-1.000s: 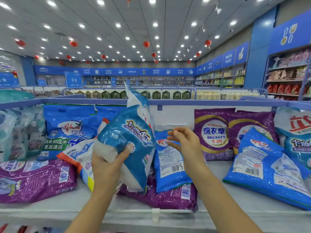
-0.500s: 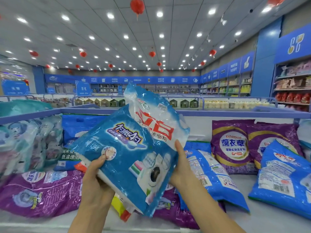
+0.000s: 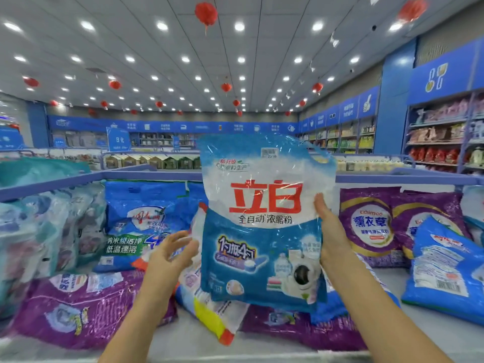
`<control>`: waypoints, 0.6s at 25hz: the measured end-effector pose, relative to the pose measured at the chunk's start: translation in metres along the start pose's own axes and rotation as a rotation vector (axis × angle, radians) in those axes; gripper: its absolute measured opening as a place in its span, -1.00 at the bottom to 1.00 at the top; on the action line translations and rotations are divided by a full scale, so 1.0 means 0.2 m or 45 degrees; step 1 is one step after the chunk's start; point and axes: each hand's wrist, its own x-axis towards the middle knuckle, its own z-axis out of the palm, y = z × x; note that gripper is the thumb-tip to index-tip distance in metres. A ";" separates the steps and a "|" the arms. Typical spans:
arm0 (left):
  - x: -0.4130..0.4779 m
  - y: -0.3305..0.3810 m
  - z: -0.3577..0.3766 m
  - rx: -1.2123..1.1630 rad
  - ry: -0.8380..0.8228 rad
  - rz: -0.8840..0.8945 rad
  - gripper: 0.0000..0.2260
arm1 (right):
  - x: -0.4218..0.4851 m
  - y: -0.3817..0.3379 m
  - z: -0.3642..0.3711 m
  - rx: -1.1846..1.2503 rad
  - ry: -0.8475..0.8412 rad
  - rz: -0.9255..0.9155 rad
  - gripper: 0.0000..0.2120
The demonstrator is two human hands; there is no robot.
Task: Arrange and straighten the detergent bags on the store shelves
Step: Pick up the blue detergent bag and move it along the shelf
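Blue-white detergent bag: upright, front facing cam, held above shelf ctr. Right hand gripped its right edge. Left hand open, fingers spread, just beside bag's left edge, not touching. Purple bags lay flat below.

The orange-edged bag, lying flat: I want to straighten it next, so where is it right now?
In the head view the orange-edged bag lies low at centre, on the purple bags, below the held blue-and-white bag, between the left hand and right hand.
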 end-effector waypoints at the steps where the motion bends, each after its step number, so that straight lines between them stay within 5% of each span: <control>1: 0.02 0.02 0.05 0.077 -0.083 -0.017 -0.51 | -0.01 0.01 -0.03 0.011 -0.029 0.018 -0.31; 4: 0.04 0.08 0.22 0.065 -0.155 0.030 -0.93 | -0.05 0.00 -0.06 -0.020 -0.083 -0.040 -0.43; 8: 0.06 0.08 0.28 -0.004 0.009 0.031 -0.78 | -0.07 -0.13 -0.02 -0.198 -0.006 -0.313 -0.85; 15: 0.03 0.12 0.26 -0.060 0.018 0.139 -0.75 | -0.06 -0.22 0.00 -0.335 0.212 -0.379 -0.83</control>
